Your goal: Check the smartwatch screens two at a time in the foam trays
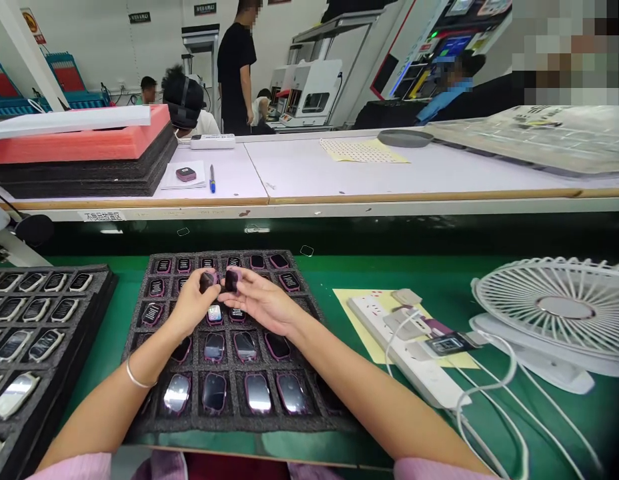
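Observation:
A dark grey foam tray [199,423] lies on the green mat before me, its square pockets holding many smartwatch bodies with purple frames. Above its far half, my left hand [194,300] grips one purple-framed smartwatch [207,281] between thumb and fingers. Close beside it, my right hand [259,297] pinches another smartwatch [232,280], its dark face toward me. Just below the hands, a watch in the tray [215,314] has a lit, colourful screen. Several others in the tray show white text, while the nearer ones look dark and reflective.
On the left, another foam tray [97,297] holds silver-framed watches. A white power strip [404,353] with cables and a white fan [554,313] stand at right. Along the raised shelf [289,167] are stacked foam sheets [84,143], a pen [212,179] and a sticker sheet [364,151]. Several people are beyond.

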`<act>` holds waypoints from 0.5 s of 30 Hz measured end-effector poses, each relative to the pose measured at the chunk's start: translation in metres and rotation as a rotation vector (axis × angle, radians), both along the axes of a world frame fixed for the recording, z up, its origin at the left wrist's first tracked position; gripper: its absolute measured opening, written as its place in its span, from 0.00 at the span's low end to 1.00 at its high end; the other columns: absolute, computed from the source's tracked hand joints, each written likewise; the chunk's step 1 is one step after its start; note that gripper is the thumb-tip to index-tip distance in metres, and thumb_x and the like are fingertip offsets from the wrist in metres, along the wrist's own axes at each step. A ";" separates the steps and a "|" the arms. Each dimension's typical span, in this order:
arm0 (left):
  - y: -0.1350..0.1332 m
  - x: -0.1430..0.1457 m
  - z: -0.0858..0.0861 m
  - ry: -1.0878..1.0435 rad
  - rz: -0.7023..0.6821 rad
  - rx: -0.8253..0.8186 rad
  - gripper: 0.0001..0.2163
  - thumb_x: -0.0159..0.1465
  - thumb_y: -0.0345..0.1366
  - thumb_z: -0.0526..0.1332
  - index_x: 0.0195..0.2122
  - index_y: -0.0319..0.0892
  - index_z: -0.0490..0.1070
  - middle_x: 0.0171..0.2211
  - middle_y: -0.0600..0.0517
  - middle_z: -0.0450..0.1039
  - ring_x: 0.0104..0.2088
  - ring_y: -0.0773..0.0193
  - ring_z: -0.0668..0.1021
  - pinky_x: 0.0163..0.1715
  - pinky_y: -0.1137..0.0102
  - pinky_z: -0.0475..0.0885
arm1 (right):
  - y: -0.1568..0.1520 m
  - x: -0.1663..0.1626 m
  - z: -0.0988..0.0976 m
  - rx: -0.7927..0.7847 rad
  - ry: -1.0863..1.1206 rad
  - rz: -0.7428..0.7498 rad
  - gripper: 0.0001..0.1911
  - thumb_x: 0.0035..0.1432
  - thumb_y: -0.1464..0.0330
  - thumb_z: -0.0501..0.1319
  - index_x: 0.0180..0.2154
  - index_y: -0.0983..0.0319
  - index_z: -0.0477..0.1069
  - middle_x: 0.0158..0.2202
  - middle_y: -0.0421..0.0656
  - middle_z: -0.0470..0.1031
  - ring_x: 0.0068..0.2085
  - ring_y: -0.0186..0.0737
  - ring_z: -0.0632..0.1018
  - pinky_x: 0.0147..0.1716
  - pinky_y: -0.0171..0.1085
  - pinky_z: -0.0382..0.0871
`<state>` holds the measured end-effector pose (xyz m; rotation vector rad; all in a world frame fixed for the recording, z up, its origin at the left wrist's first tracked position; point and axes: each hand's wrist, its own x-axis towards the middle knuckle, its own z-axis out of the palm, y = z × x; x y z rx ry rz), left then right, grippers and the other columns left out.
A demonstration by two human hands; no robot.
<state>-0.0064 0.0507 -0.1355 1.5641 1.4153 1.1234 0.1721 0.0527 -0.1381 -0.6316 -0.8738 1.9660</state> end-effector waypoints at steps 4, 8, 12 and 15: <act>-0.005 -0.004 -0.007 0.080 -0.041 -0.011 0.16 0.60 0.33 0.60 0.50 0.41 0.68 0.43 0.49 0.75 0.36 0.63 0.76 0.39 0.66 0.71 | 0.000 0.002 -0.018 -0.011 -0.078 0.030 0.27 0.49 0.68 0.75 0.50 0.57 0.70 0.44 0.41 0.78 0.37 0.40 0.85 0.42 0.41 0.77; -0.008 -0.005 -0.013 0.108 -0.044 -0.026 0.17 0.60 0.35 0.60 0.51 0.43 0.67 0.37 0.52 0.74 0.29 0.65 0.74 0.33 0.68 0.69 | 0.000 0.005 -0.028 0.009 -0.076 0.042 0.27 0.51 0.66 0.75 0.51 0.58 0.70 0.41 0.41 0.79 0.36 0.39 0.85 0.40 0.39 0.78; -0.009 -0.004 -0.017 0.094 -0.015 -0.023 0.18 0.59 0.36 0.61 0.52 0.43 0.65 0.38 0.51 0.74 0.36 0.62 0.77 0.39 0.66 0.71 | -0.001 0.005 -0.028 0.010 -0.022 0.078 0.27 0.52 0.65 0.74 0.53 0.59 0.71 0.39 0.41 0.80 0.37 0.39 0.84 0.41 0.39 0.76; -0.012 -0.002 -0.016 0.102 -0.008 -0.034 0.18 0.60 0.38 0.61 0.51 0.43 0.64 0.40 0.50 0.74 0.38 0.61 0.77 0.39 0.66 0.71 | -0.003 0.005 -0.027 0.003 0.003 0.099 0.28 0.52 0.65 0.74 0.53 0.58 0.70 0.39 0.42 0.80 0.37 0.39 0.84 0.41 0.39 0.75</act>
